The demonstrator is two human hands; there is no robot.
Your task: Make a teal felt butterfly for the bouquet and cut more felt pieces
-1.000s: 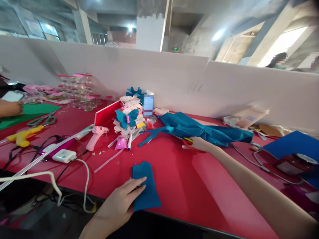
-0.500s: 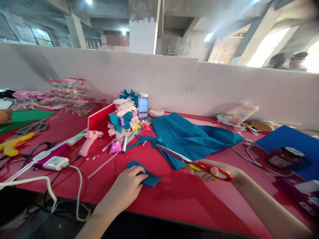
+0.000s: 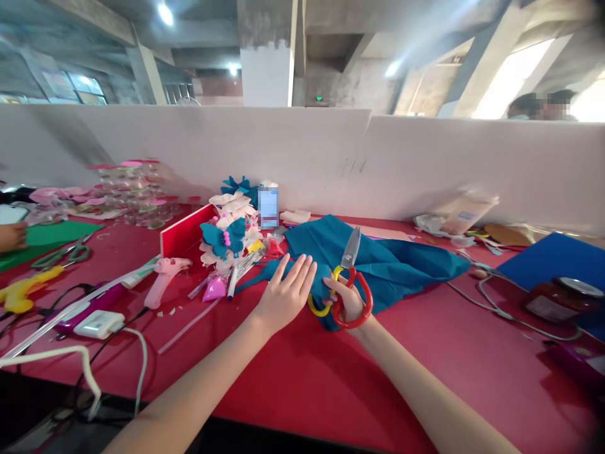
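Observation:
My left hand (image 3: 288,291) is held back-up near the middle, its fingers straight and close together over a small teal fabric piece (image 3: 322,272). That piece shows past the fingertips; my left thumb is hidden. Close beside it, my right hand (image 3: 350,299) has its fingers through the handles of red-and-yellow scissors (image 3: 350,249), whose blades point up and look closed. My right fingertips meet the edge of the small piece. Behind both hands spreads a large teal fabric sheet (image 3: 397,268), creased and lying on the red table (image 3: 283,384).
To the left are teal and white fabric flowers (image 3: 225,238), a phone (image 3: 268,208), a pink glue gun (image 3: 163,280), a white charger (image 3: 99,323) and cables. A jar (image 3: 562,297) stands at right by a blue sheet (image 3: 534,261). Another person's hand (image 3: 13,236) is at far left.
My left hand has moved up and right from the table, the small teal piece with it. My right hand has come left beside it, turning the scissors from pointing left to pointing up.

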